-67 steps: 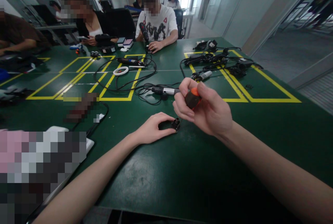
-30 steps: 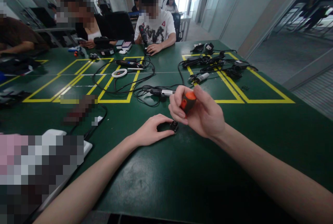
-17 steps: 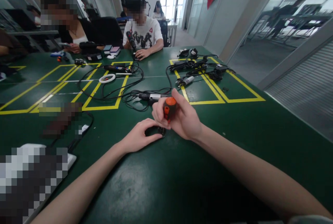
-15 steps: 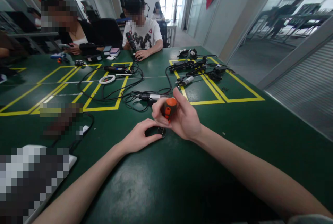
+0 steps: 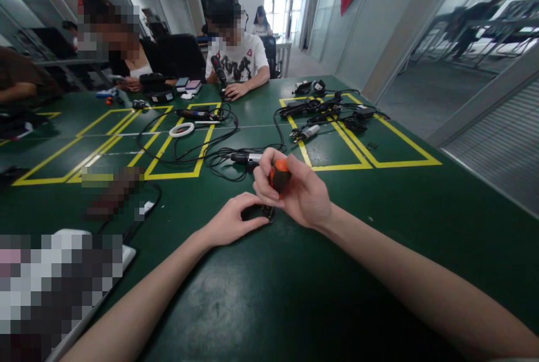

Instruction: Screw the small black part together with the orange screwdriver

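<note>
Right-hand grip: right hand (image 5: 305, 193) wrapped round an orange-and-dark handle (image 5: 280, 178), fingers curled on one side, thumb along the other; rounded orange end faces up toward the camera.
Left-hand grip: thumb and forefinger of the left hand (image 5: 231, 220) pinching a small black part (image 5: 268, 214), a gap between the two digits; forearm slants in from lower left.
Part's place: centre of frame, low over the green table (image 5: 295, 289), just under the handle; its upper portion is half covered by the right fingers.
Tool tip: hidden; cannot tell whether it touches the part.
Handle's feel (judged): light, stiff, sturdy; the thick barrel gives the best purchase, palm over the butt for a turn.
Part's feel (judged): light, rigid, smooth enough to skid on the tabletop; fragility unclear. Best taken low by its opposite sides, fingertips off the top.
Just above the hands: silver-and-black tool (image 5: 249, 159) beside looped black cord.
Upper left of centre: white ring (image 5: 182, 129), inside yellow tape lines.
Upper right: black cable heap (image 5: 322, 108).
Top centre: co-worker's hand (image 5: 236, 90) on the table, dark upright tool (image 5: 218, 69) beside it.
Lower left: pixelated objects, unreadable.
</note>
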A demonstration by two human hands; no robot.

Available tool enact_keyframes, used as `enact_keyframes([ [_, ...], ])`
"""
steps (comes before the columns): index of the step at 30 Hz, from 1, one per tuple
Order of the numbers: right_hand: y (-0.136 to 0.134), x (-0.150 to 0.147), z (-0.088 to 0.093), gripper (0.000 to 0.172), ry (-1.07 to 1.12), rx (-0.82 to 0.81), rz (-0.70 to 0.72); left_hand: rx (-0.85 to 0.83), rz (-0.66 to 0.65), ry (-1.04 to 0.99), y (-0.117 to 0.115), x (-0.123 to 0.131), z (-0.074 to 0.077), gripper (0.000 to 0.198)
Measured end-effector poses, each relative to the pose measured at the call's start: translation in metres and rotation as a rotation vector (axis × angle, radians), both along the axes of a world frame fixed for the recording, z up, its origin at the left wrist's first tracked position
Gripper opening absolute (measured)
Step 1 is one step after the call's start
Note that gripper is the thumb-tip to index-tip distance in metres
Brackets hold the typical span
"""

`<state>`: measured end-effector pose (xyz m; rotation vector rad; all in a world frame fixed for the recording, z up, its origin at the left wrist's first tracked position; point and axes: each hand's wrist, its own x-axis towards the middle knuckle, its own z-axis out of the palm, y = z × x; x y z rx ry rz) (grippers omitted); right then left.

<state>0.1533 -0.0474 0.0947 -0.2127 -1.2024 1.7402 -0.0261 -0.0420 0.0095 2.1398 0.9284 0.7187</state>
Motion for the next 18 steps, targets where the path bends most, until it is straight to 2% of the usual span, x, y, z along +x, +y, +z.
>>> enact_keyframes([
  [5, -0.0001, -0.0007, -0.0014, 0.059, -0.021, -0.002, 0.019, -0.011, -0.007, -0.015, -0.0001, 0.0009, -0.0001, 0.030],
  [10, -0.0008, -0.0012, -0.0012, 0.049, -0.016, -0.002, -0.028, -0.009, 0.003, -0.017, -0.0006, 0.0012, -0.0004, 0.032],
  [15, 0.0000, -0.0009, -0.0012, 0.066, -0.090, -0.012, -0.012, -0.034, -0.013, -0.019, -0.0004, 0.0011, -0.0003, 0.029],
  [18, -0.0005, -0.0009, -0.0012, 0.059, -0.026, -0.009, -0.011, -0.038, 0.000, -0.013, 0.0000, 0.0007, -0.0007, 0.030],
])
